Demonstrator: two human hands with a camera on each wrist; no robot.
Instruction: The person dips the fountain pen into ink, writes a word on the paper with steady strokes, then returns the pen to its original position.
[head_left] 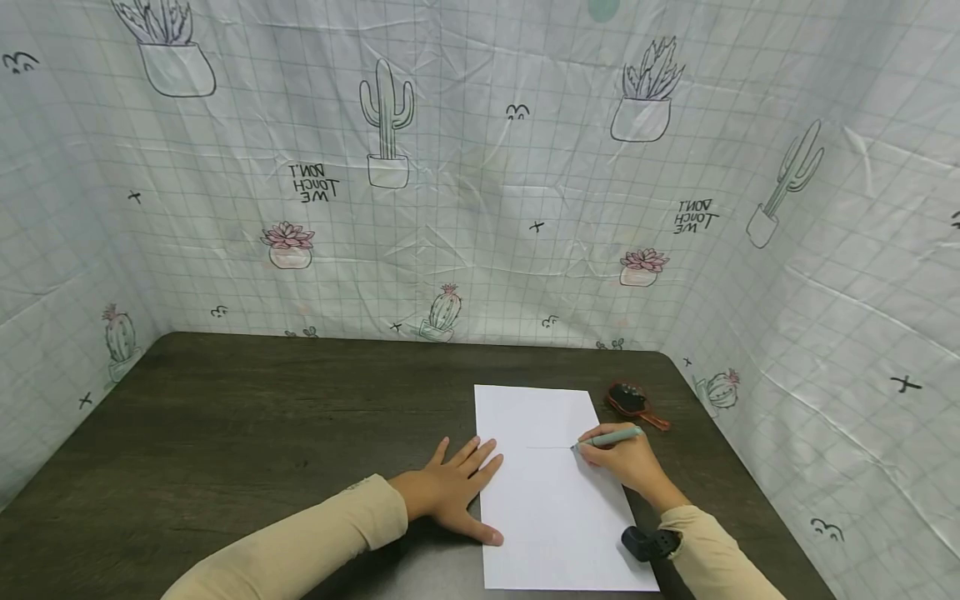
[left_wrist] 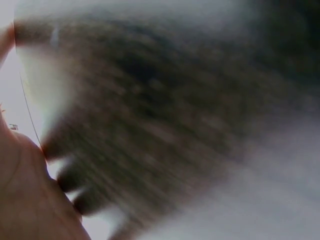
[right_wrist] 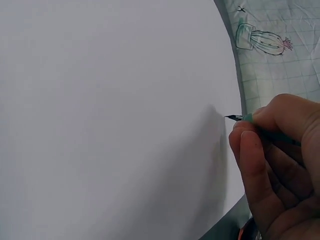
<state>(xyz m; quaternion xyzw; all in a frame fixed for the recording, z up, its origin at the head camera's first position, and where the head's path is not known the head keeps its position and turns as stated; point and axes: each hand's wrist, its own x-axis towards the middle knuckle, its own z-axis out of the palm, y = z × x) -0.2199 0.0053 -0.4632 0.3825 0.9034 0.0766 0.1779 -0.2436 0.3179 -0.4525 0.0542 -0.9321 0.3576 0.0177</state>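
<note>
A pale left sleeve (head_left: 300, 542) comes in from the bottom edge, nearest the camera. Behind everything hangs a printed cloth (head_left: 480, 217), bounding the dark table (head_left: 262, 433). On the table's right half lies a white sheet of paper (head_left: 551, 517), its long axis running away from the person.

The left hand (head_left: 450, 492) lies flat with fingers spread, the fingertips and thumb on the paper's left edge; it grasps nothing and seems to steady the sheet. The right hand (head_left: 630, 462) pinches a grey-green pen (head_left: 621, 435) between thumb and fingers, over the paper's right part. Just beside the paper's far right corner is a small dark thing with a reddish-brown handle (head_left: 628, 400).

The pen slants across the sheet: its tip points left and slightly toward the person, while its back end rises to the right. The tip is at the right end of a thin line (head_left: 547, 447) that runs crosswise on the paper's far half.

The step in hand looks like drawing. Extending this line would call for light tip contact, an even sideways stroke and a firm left hand.
</note>
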